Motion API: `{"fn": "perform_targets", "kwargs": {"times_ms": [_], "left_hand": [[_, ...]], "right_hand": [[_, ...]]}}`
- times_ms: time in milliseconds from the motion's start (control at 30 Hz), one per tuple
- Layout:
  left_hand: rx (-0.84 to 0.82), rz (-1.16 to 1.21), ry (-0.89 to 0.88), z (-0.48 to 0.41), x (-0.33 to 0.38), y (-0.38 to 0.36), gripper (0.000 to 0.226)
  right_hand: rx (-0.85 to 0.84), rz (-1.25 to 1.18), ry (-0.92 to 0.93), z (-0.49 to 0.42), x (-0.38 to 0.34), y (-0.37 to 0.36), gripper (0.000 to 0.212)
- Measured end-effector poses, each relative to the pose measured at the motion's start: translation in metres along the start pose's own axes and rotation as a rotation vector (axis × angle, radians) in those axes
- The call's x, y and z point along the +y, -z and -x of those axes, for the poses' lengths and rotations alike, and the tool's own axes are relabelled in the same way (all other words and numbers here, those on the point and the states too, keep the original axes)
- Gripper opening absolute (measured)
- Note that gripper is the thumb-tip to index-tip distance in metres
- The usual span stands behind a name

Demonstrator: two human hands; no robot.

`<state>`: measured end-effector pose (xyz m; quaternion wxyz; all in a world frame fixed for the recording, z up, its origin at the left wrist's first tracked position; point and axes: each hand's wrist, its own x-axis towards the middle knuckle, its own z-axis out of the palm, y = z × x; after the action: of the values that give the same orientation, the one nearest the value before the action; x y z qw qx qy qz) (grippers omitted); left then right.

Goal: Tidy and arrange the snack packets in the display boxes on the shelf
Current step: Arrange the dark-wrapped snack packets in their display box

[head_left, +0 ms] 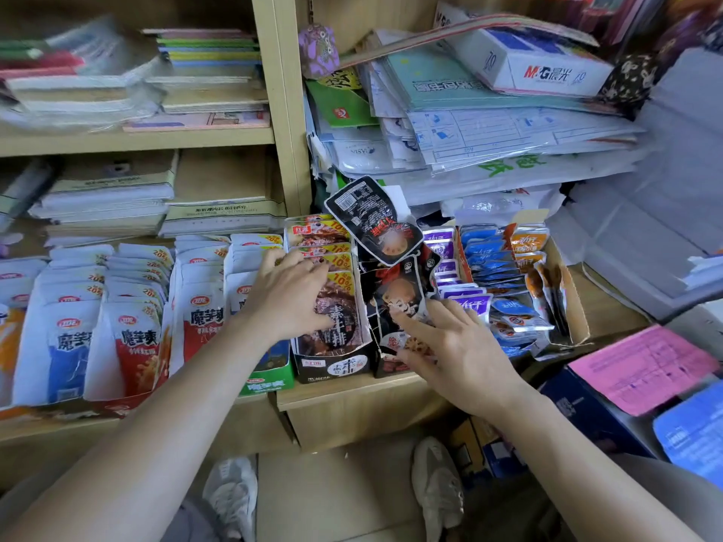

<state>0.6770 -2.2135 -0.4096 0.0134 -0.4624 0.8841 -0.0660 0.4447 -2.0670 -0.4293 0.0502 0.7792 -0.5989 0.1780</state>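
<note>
**Both hands resting on snack packets at mid-shelf**

In the middle of the frame, the left hand (pixel 289 297) is lying on the brown packets (pixel 336 322) with yellow "10%" corners. Its fingers (pixel 309 267) are spread and loosely straight, gripping nothing. Those packets are standing in a row inside a black display box (pixel 332 367) at the front edge of the wooden shelf (pixel 352 402).

Just to the right, the right hand (pixel 461 350) is reaching over the black packets (pixel 399 295) in the neighbouring box. Its fingers are stretched out, with the index fingertip touching the front packet, and it is also holding nothing. One tilted black packet (pixel 371 221) is sticking up above the back of that row.

Further right, purple packets (pixel 463 303) and blue packets (pixel 489 260) are sitting in a torn cardboard box (pixel 577 307). At the left of the frame, white packets (pixel 137 338) marked "20%" are filling several boxes.
</note>
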Motion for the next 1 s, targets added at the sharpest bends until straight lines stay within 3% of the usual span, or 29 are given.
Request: {"fn": "perform_targets", "kwargs": {"times_ms": [133,267,367,433,533,700,833,1000], "left_hand": [[0.062,0.168,0.033,0.002,0.002,0.005,0.073],[0.332,0.477,0.104,0.010,0.003,0.017,0.049],[0.515,0.481,0.102,0.012,0.003,0.023,0.046],[0.576,0.464,0.100,0.011,0.003,0.021,0.045],[0.578,0.488,0.110,0.008,0.001,0.018,0.051],[0.515,0.400,0.127,0.006,-0.003,0.011,0.060],[0.469,0.414,0.073,0.005,-0.004,0.010,0.063],[0.312,0.468,0.003,0.008,-0.010,0.004,0.057]], "right_hand": [[-0.004,0.124,-0.044,-0.003,-0.005,-0.006,0.045],[0.086,-0.037,-0.101,-0.008,0.001,-0.006,0.058],[0.143,-0.173,-0.181,-0.015,0.006,-0.004,0.075],[0.214,-0.243,-0.217,-0.018,0.008,-0.005,0.073],[0.293,-0.219,-0.217,-0.022,0.007,-0.008,0.065],[0.189,-0.099,-0.071,-0.019,0.013,-0.015,0.058],[0.214,-0.134,-0.092,-0.014,0.012,-0.007,0.031],[0.167,-0.114,-0.078,-0.008,0.006,0.002,0.050]]}}
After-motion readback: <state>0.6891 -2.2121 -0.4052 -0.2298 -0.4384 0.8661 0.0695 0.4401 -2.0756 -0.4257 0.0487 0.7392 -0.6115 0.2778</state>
